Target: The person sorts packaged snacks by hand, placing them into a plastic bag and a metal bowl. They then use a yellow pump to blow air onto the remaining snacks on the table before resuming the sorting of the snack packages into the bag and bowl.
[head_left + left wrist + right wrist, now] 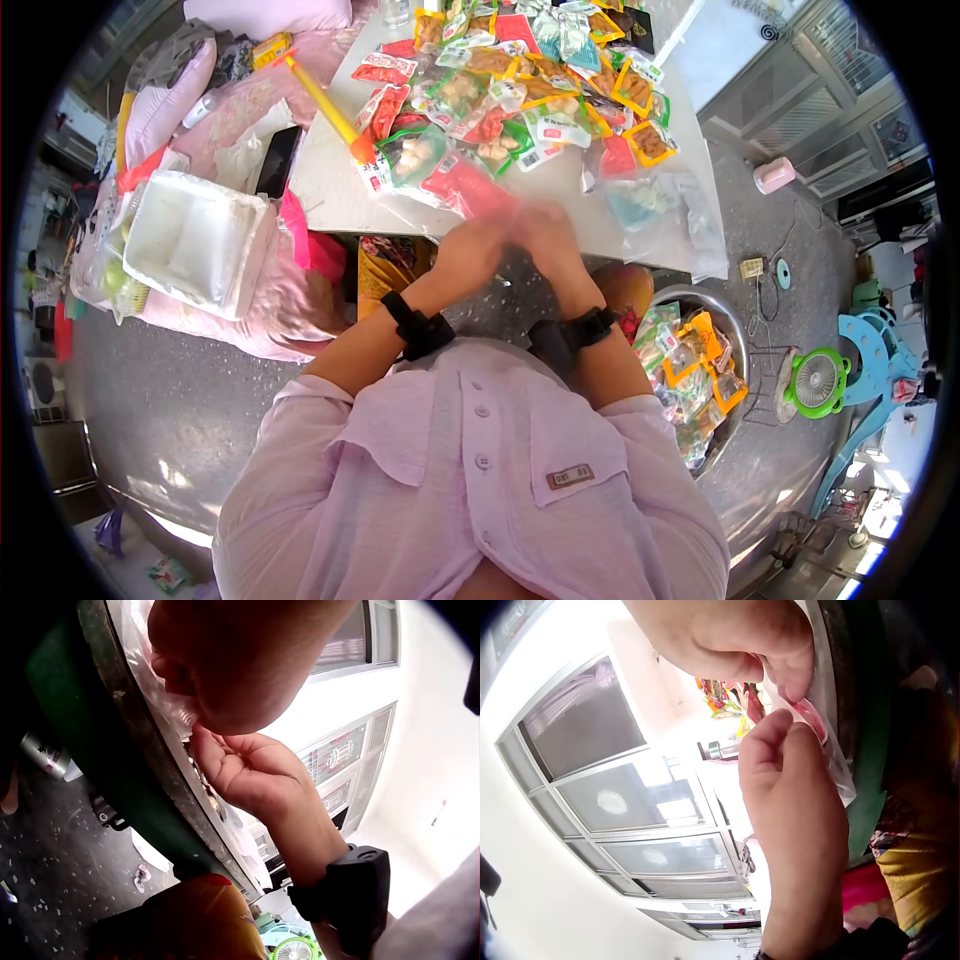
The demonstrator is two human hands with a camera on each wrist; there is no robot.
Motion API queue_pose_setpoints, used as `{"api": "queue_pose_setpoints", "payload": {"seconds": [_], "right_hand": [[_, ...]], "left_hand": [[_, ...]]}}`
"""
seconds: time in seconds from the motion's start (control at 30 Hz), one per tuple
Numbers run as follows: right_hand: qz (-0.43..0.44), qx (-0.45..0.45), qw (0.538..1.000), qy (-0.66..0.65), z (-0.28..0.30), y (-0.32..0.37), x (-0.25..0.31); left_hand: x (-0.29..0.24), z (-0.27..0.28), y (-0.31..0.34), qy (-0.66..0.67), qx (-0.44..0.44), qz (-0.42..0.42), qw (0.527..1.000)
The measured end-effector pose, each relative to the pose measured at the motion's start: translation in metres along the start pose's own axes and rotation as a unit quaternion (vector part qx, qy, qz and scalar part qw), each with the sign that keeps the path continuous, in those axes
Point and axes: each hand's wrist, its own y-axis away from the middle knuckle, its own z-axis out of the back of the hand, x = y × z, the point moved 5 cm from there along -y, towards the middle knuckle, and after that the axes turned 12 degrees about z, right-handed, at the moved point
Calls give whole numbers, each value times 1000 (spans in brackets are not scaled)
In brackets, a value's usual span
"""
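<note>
At the near table edge, the left hand [472, 248] and right hand [546, 238] meet, fingers curled in on the edge of a clear plastic bag [415, 212]. A red packet [465, 183] lies in or under that bag. Seen from the right wrist, thumb and fingers of the left hand [799, 799] pinch the clear plastic [840, 766], close to the right hand [739, 637], which also pinches it. The left wrist view shows the right hand [259, 776] just below the left hand [232, 664], with crinkled plastic [154, 686] beside them.
Many food packets [490, 90] are heaped across the table [335, 195]. More clear bags [660, 210] lie right. A yellow tube [325, 105] is at left. A white foam box [190, 240] and phone [279, 160] lie on pink cloth. A metal basin [738, 335] holds packets at lower right.
</note>
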Motion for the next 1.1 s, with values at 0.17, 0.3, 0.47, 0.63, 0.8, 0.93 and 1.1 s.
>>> {"api": "queue_pose_setpoints", "payload": {"seconds": [0.17, 0.3, 0.47, 0.63, 0.8, 0.93, 1.1], "right_hand": [[235, 41, 891, 387, 18, -30, 29], [404, 69, 763, 500, -16, -53, 53], [458, 127, 635, 609, -82, -81, 37], [429, 125, 538, 714, -96, -108, 2], [412, 132, 551, 714, -93, -108, 19], [385, 114, 662, 633, -85, -84, 76], [281, -19, 935, 218, -29, -56, 100]], "left_hand": [[9, -8, -2, -22, 11, 36, 999], [11, -13, -3, -56, 8, 58, 997], [10, -13, -5, -45, -6, 80, 996], [14, -9, -1, -47, 28, 93, 994], [4, 0, -4, -35, 30, 92, 995], [4, -3, -5, -63, 48, 101, 992], [2, 0, -6, -40, 86, 150, 984]]}}
